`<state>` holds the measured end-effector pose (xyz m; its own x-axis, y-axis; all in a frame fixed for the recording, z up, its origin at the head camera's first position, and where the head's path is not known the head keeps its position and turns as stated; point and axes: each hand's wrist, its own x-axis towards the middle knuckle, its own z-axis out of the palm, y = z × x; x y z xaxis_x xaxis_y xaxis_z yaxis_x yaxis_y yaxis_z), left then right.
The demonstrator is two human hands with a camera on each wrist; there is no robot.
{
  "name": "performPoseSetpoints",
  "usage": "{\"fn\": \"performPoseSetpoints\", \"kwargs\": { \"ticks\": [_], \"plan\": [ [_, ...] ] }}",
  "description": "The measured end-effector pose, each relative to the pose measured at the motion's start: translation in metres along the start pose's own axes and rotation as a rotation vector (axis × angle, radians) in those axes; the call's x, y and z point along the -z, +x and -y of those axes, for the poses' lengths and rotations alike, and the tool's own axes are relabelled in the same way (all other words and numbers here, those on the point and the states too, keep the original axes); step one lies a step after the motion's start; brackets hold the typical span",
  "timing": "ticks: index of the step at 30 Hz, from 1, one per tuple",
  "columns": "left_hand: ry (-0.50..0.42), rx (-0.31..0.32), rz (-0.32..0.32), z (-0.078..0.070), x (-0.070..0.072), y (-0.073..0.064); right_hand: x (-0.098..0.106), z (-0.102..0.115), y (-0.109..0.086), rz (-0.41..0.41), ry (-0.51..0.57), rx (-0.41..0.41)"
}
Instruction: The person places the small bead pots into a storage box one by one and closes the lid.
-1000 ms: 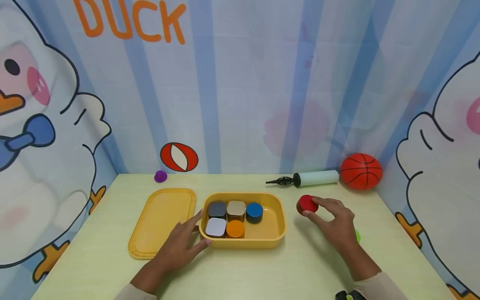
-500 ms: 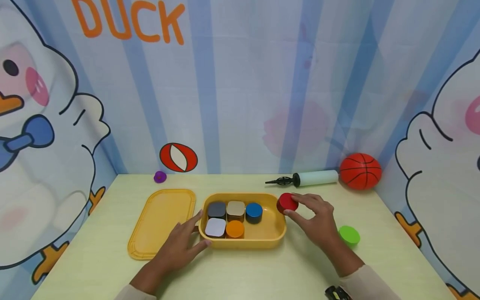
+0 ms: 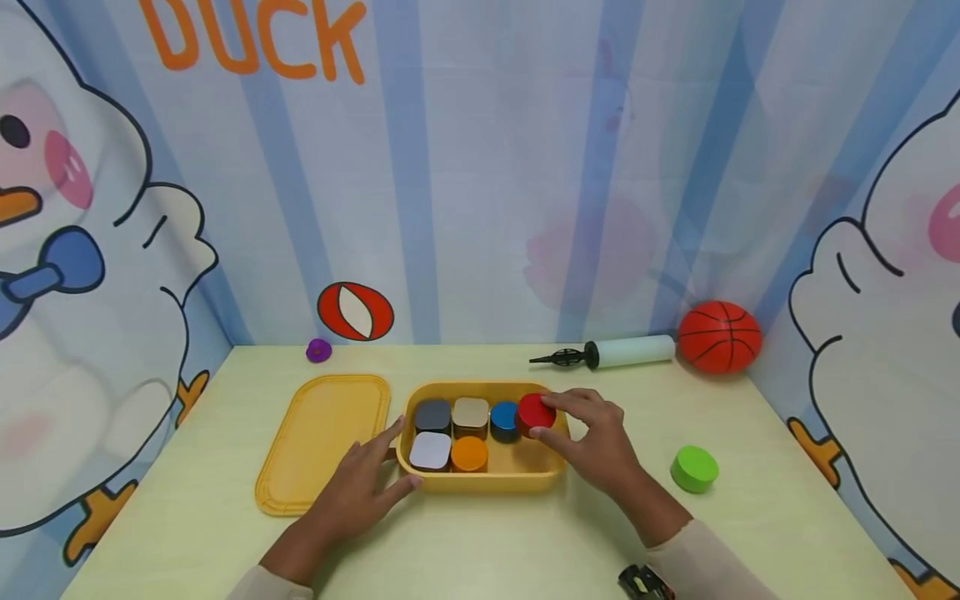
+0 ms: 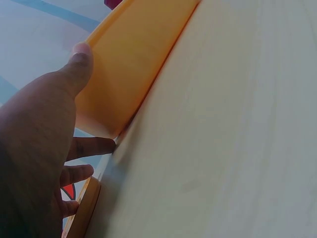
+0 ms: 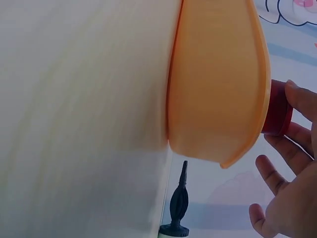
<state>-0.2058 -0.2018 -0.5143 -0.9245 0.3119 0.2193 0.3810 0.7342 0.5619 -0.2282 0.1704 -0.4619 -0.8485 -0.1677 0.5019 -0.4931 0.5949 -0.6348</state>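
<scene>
My right hand (image 3: 600,442) pinches a red round block (image 3: 536,413) between thumb and fingers, over the right part of a yellow box (image 3: 495,482). In the right wrist view the red block shows partly above the box's rim. Inside the box are a blue round block (image 3: 504,422), an orange round block (image 3: 469,455), and grey (image 3: 433,415), beige (image 3: 471,413) and white (image 3: 431,451) square-topped blocks. My left hand (image 3: 356,492), fingers spread and fairly straight, touches the box's left end; in the left wrist view its thumb lies against the box wall.
A yellow lid (image 3: 322,446) lies left of the box. To the right sits a green round block (image 3: 694,469). Along the table's back are a purple item (image 3: 318,351), a hand pump (image 3: 630,352) and a red ball (image 3: 720,337). A dark object (image 3: 643,582) shows by the right sleeve.
My right hand has carried the red block leftward from beside the box to over its right part. The green block has come into full view. My left hand stays at the box.
</scene>
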Motion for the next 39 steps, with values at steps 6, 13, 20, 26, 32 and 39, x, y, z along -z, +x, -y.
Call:
{"fn": "performPoseSetpoints", "kwargs": {
  "ticks": [6,13,20,26,32,39],
  "plan": [
    [0.000,0.005,0.002,0.000,0.001,0.001,-0.009,0.009,0.003,0.084,-0.034,-0.049],
    [-0.005,0.002,0.004,0.000,0.001,0.001,-0.015,0.011,0.004,0.168,-0.047,-0.093],
    [-0.010,0.020,0.015,-0.001,0.001,0.001,-0.021,0.015,0.005,0.219,-0.035,-0.110],
    [-0.010,0.019,0.015,-0.002,0.000,0.001,-0.023,0.018,0.007,0.262,-0.033,-0.154],
    [0.000,0.006,0.004,-0.002,0.001,0.001,-0.023,0.019,0.008,0.284,-0.059,-0.175],
    [-0.004,0.006,0.009,-0.002,0.002,0.001,-0.023,0.019,0.009,0.307,-0.051,-0.189]
  ]
}}
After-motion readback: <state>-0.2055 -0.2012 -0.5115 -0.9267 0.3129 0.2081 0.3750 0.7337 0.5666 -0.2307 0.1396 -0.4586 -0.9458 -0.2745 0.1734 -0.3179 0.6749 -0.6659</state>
